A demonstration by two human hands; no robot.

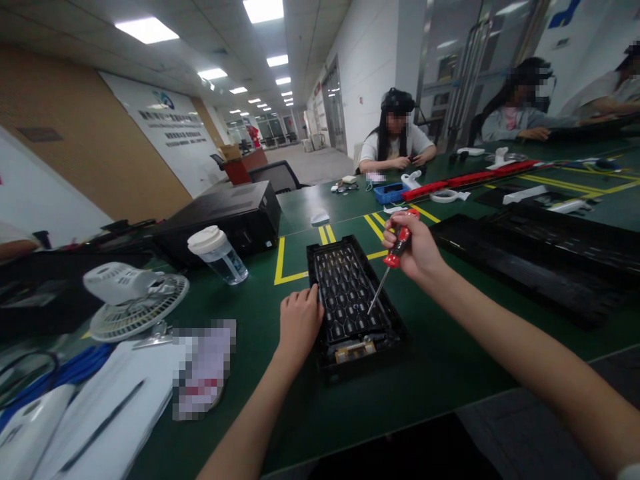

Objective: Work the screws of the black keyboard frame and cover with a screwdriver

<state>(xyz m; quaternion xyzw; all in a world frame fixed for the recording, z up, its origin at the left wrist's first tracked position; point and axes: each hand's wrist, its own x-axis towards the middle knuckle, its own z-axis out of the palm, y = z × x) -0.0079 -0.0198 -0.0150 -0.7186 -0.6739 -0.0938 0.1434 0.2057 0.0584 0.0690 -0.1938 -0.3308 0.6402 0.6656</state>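
The left fingers [303,304], loosely curled and not clearly gripping, rest against the side of a black tray [345,285] lying on the green counter [260,333] just to their right. Beyond it, the right fingers [399,221] wrap around a red screwdriver [393,260], tip angled down over the tray; this looks like screw work, calling next for a steady, aligned tip.
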